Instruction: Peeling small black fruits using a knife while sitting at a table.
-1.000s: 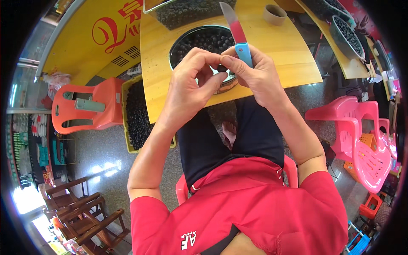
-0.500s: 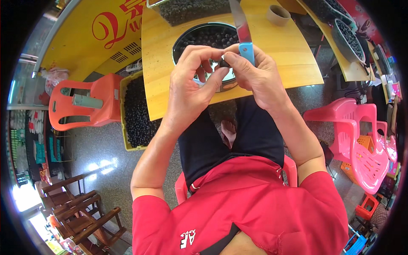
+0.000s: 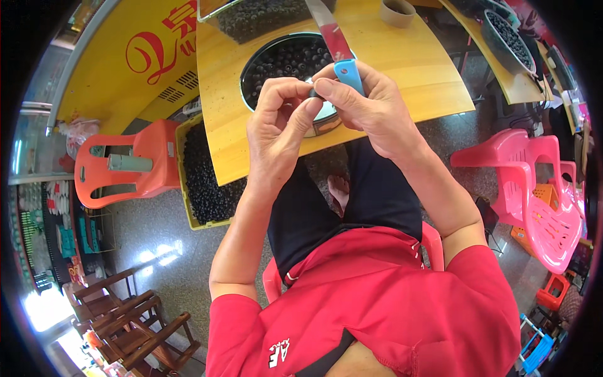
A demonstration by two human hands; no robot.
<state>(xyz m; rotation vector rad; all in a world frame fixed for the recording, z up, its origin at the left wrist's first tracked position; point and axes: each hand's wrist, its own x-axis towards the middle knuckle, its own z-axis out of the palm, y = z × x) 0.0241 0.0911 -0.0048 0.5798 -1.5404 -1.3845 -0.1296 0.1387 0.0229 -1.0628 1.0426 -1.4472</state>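
Over the near edge of a round metal bowl (image 3: 325, 127), my two hands meet. Fingers and thumb of my left hand (image 3: 271, 135) are closed in a pinch around a small dark round fruit (image 3: 313, 93), mostly covered by the fingertips. My right hand (image 3: 380, 103) grips a knife by its blue handle (image 3: 348, 75), with the blade (image 3: 331, 32) pointing up and away over the bowl. The right thumb reaches to the fruit too. Many more dark round fruits (image 3: 290, 61) lie in the bowl.
The bowl stands on a yellow wooden table (image 3: 414, 81), with a clear tub (image 3: 257, 22) of dark fruit and a brown cup (image 3: 397, 12) behind. A yellow crate (image 3: 184, 164) of dark fruit sits at left beside an orange chair (image 3: 160, 154). Pink chairs (image 3: 493, 151) stand right.
Both hands and the knife have shifted slightly left within the picture, while the whole view has turned a little. The grip on the fruit and knife stays much the same.
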